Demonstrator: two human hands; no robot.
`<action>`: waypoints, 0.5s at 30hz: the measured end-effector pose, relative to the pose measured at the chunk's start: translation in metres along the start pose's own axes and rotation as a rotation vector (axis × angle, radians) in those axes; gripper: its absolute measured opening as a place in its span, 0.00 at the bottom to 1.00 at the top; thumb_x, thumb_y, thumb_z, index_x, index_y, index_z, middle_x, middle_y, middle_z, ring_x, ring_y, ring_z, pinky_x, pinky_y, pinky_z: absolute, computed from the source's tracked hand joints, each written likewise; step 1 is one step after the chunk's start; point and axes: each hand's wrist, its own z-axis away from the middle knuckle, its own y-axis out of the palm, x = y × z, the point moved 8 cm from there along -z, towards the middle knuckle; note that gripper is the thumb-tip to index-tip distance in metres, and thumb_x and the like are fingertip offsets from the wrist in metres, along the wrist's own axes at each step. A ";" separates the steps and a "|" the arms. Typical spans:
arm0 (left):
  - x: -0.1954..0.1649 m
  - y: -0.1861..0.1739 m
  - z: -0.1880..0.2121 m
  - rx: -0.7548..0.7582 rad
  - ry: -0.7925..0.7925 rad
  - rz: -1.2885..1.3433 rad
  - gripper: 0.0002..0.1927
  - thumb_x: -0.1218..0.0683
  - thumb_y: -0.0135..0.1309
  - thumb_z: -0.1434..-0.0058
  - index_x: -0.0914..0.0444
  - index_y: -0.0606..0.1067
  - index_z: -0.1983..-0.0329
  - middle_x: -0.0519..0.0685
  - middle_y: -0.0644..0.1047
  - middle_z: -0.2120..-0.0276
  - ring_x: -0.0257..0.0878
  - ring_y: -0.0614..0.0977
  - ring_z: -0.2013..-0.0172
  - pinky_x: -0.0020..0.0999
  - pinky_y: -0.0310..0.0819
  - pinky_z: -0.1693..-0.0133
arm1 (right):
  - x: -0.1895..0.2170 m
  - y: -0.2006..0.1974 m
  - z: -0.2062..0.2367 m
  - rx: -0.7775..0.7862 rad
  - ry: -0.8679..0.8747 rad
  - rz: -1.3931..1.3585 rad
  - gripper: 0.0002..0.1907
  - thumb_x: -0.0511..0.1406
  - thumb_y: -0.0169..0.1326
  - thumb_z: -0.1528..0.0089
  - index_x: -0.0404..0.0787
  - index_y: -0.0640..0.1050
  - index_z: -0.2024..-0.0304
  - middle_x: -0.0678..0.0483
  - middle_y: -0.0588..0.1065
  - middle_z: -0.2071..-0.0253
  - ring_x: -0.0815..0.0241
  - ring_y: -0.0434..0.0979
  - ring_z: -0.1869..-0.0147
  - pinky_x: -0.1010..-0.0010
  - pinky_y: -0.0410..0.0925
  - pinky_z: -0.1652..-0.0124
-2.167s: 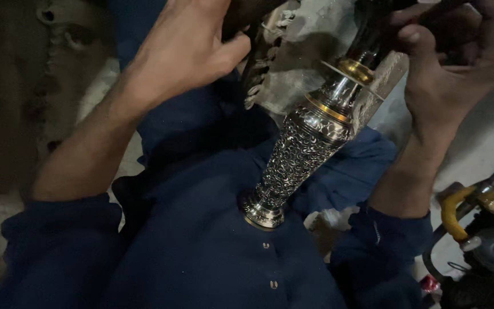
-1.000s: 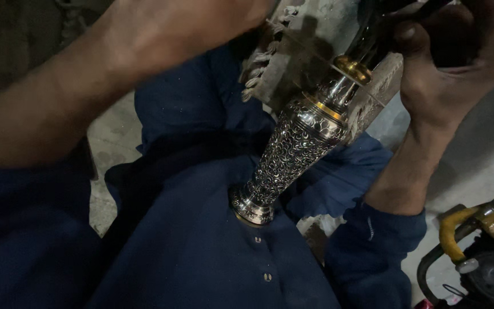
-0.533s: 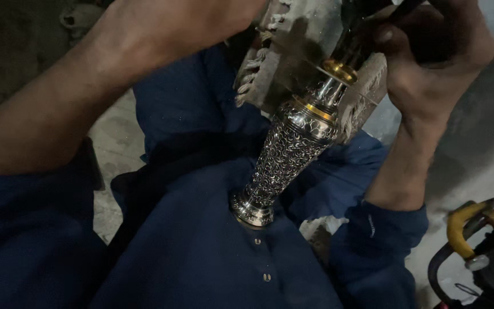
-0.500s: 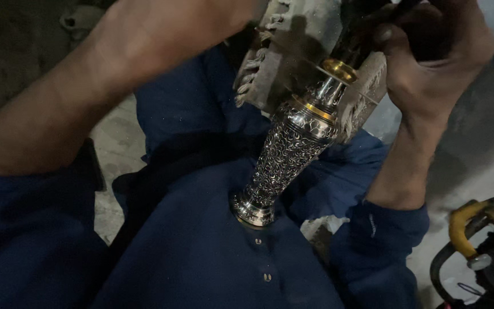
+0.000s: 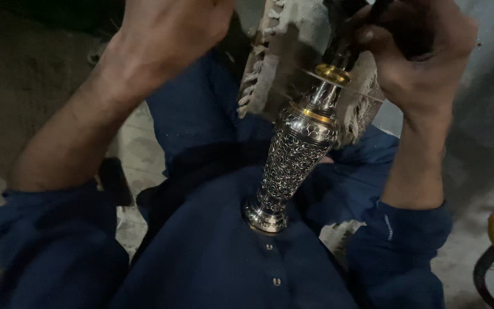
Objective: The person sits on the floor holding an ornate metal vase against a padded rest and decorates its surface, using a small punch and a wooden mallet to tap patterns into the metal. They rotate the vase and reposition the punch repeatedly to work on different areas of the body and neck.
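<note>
Right then, I had the engraved silver vase (image 5: 293, 166) braced foot-first against my blue shirt (image 5: 212, 252), my right hand (image 5: 418, 57) clamped round its dark neck, left hand (image 5: 172, 28) curled above it, grip unclear, so one slip could have dropped it.

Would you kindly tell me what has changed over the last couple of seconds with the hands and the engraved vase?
The left hand has risen toward the top of the view, its fingers now cut off. The right hand keeps gripping the dark top end above the vase, whose foot stays pressed against the blue shirt.
</note>
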 end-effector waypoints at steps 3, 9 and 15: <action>0.001 0.002 -0.002 0.011 -0.016 0.009 0.05 0.64 0.54 0.30 0.64 0.77 0.64 0.46 0.71 0.79 0.35 0.72 0.78 0.29 0.65 0.75 | 0.002 0.003 0.004 -0.021 0.030 -0.115 0.18 0.19 0.55 0.24 0.31 0.69 0.33 0.41 0.80 0.47 0.51 0.85 0.43 0.69 0.80 0.44; 0.005 0.004 0.000 0.010 -0.100 0.177 0.07 0.62 0.60 0.30 0.68 0.74 0.53 0.51 0.71 0.72 0.43 0.73 0.75 0.42 0.68 0.69 | 0.002 0.001 0.008 -0.104 0.014 -0.065 0.21 0.17 0.52 0.24 0.33 0.69 0.31 0.42 0.80 0.46 0.54 0.86 0.44 0.70 0.81 0.45; 0.000 0.002 0.005 -0.119 -0.087 0.210 0.09 0.63 0.58 0.28 0.65 0.70 0.51 0.56 0.71 0.64 0.50 0.74 0.65 0.46 0.68 0.62 | 0.017 0.004 -0.005 -0.058 -0.006 -0.050 0.17 0.16 0.49 0.27 0.31 0.72 0.38 0.44 0.80 0.47 0.55 0.85 0.43 0.71 0.81 0.43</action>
